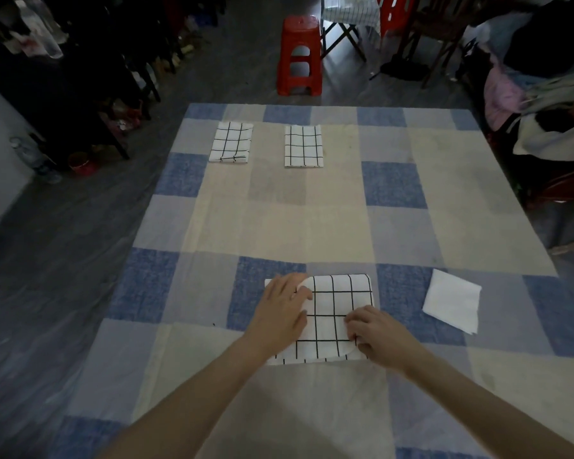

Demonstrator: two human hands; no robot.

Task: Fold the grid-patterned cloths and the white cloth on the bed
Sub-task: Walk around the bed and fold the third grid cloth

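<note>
At the bed's (328,223) near edge, left hand (284,308) flat on the grid cloth (337,313), right hand (376,336) pinching its near-right corner; align edges squarely before pressing the fold.

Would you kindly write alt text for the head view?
Two hands, left hand and right hand, fold a grid-patterned cloth on a checked bed; two folded grid cloths lie beyond, a white cloth alongside.

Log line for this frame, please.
stage: folding near grid cloth | left hand flat on it | right hand pinching its edge | two grid cloths folded | white cloth waiting
</note>
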